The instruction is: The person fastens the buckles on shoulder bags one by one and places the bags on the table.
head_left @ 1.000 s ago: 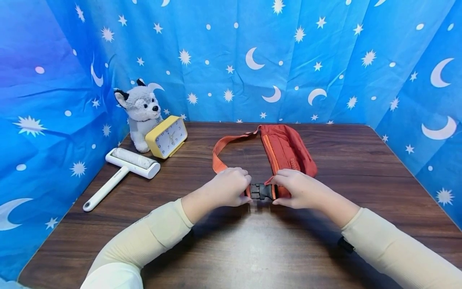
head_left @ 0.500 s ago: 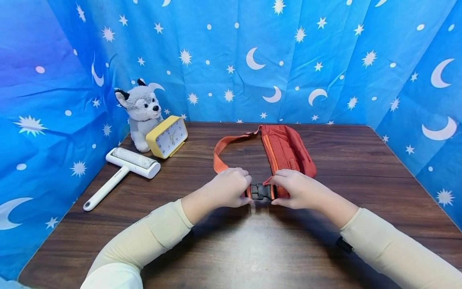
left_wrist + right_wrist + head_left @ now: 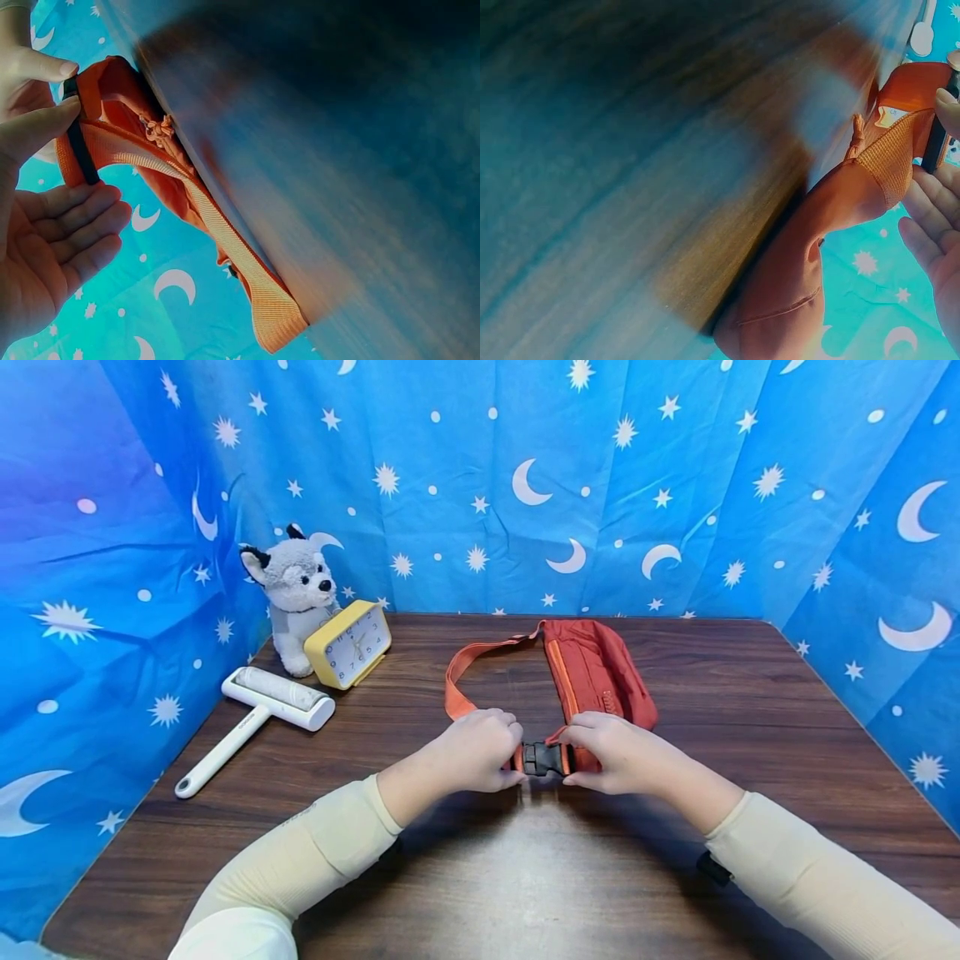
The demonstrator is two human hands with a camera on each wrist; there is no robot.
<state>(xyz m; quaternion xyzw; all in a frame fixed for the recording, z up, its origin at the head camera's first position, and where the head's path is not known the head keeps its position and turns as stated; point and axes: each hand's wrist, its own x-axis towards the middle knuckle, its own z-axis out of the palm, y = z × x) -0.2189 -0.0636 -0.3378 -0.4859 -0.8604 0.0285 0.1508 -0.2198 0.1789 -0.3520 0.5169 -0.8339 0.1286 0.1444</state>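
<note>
two hands [image 3: 483,750] [image 3: 626,756] pinch a black buckle [image 3: 543,759]; yellow clock [image 3: 350,646] bears numerals [image 3: 348,632]

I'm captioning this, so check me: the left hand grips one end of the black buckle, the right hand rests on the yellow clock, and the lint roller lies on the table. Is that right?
No: the right hand isn't on the yellow clock; the head view shows it gripping the other end of the black buckle. The left hand and lint roller are as you said.

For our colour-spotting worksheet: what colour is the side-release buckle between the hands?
The side-release buckle is black, showing best in the head view.
</note>
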